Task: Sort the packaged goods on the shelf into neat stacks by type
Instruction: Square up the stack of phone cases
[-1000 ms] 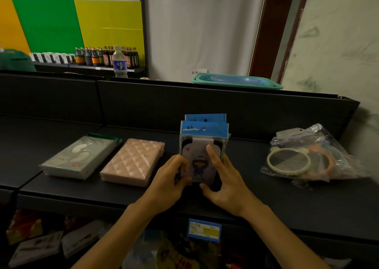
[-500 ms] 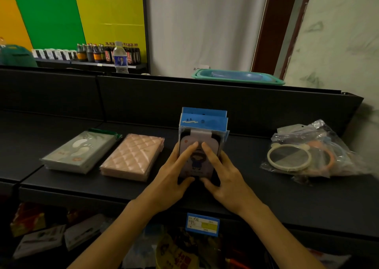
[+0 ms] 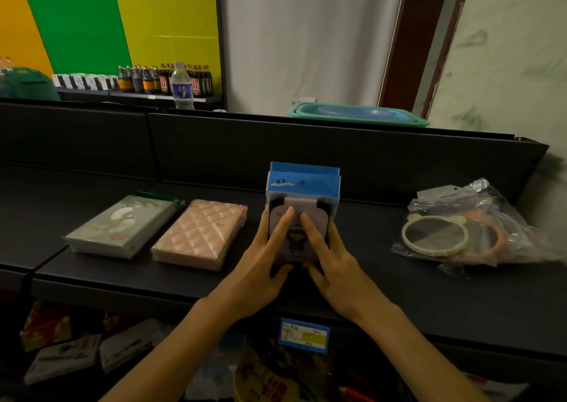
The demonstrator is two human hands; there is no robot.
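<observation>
packaged goods: four lots spread along the long black metal shelf (image 3: 399, 297), all sitting on its top surface
far left: grey-green flat packs with white footprint art (image 3: 121, 227), a low stack lying flat, a green edge poking out at the back
next over: pink quilted diamond-pattern packs (image 3: 201, 233), another flat stack just beside the footprint ones, not touching as far as i can see
middle: blue-topped card packs with a cartoon figure on the front (image 3: 303, 187), a little bunch standing upright near the front-middle of the shelf, the back ones sticking up a bit higher than the front one
left hand (image 3: 257, 276): flat against the front and left side of that upright bunch, fingers straight and fairly close together, thumb down low by the bottom edge
right hand (image 3: 337, 269): mirror of it on the right side, fingers straight on the front pack, thumb tucked at the base. so both are pressing the bunch, not curled round it
right end: clear crinkly plastic bags with round cream and orange ring-shaped things inside (image 3: 460, 236), a loose pile well apart from the hands
under the shelf edge: blue and yellow price tag (image 3: 303, 335), plus more packets on the lower level, too dark to make out
way back: dark sauce bottles and a clear water bottle (image 3: 182, 85) on another rack, teal plastic basin (image 3: 357, 115) behind the shelf's back panel
</observation>
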